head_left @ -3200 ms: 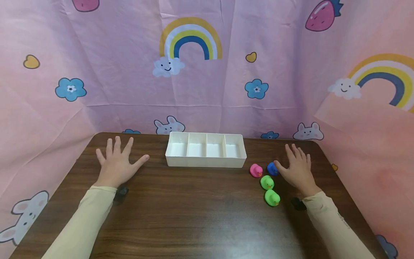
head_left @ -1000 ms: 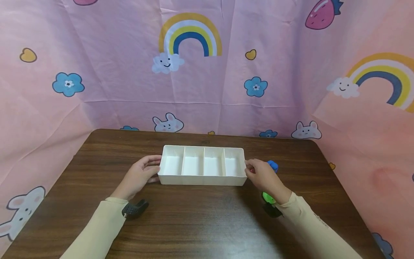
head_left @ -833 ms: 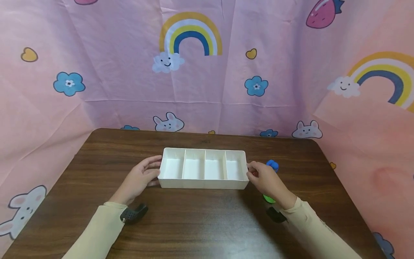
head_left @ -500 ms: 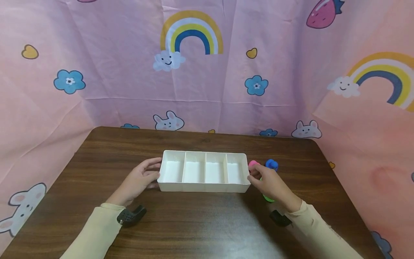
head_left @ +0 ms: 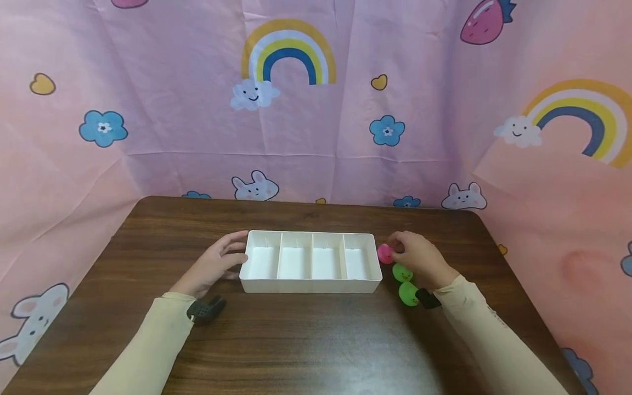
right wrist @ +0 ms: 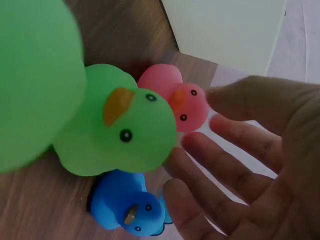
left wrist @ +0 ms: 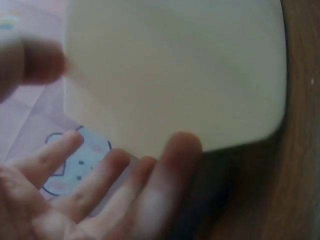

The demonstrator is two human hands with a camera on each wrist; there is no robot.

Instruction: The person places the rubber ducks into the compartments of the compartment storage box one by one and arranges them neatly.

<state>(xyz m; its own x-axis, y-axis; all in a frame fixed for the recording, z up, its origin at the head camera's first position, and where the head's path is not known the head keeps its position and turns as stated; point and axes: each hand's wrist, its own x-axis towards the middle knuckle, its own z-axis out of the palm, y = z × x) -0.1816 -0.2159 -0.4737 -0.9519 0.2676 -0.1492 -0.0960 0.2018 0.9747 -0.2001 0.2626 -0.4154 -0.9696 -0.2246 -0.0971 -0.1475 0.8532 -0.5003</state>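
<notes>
Inspecting the right hand (head_left: 421,257), I find its fingers parted near the pink rubbery toy duck (head_left: 384,254), contact unconfirmed. That duck sits just right of the white plastic four-compartment tray (head_left: 311,286) on the wood-grain surface (head_left: 291,345). Fingers of the left hand (head_left: 211,266) are spread at the tray's end. I recommend pinching squarely, clear of the nearest bright green toy duck (head_left: 402,272).

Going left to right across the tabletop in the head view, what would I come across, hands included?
Left hand, white divided tray, pink duck, right hand.
</notes>
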